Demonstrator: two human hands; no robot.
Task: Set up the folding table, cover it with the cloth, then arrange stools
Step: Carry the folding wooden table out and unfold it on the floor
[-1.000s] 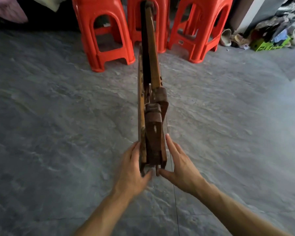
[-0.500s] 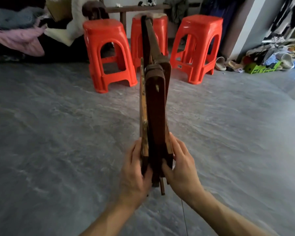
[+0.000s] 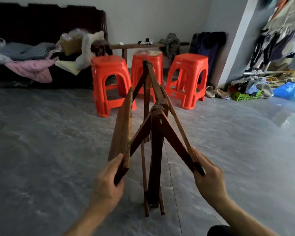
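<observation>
Floor [image 3: 41, 150]: grey, marbled, dull sheen.
Back wall [image 3: 143, 17]: plain pale grey.
Sofa [image 3: 46, 19]: dark, left along back wall; heaped w/ blankets, pink cloth, a cardboard box.
Bench [image 3: 134, 46]: low, wooden, against back wall, right of sofa; rags on top.
Pillar [image 3: 235, 48]: white, right of bench; shoes at base, clothes pile beyond.

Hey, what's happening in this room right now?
A person is opening a brown wooden folding table standing on edge on the grey floor. The left hand grips one panel's edge, the right hand the other, spread apart in a V. Three red plastic stools wait behind it. No cloth is on it.
</observation>
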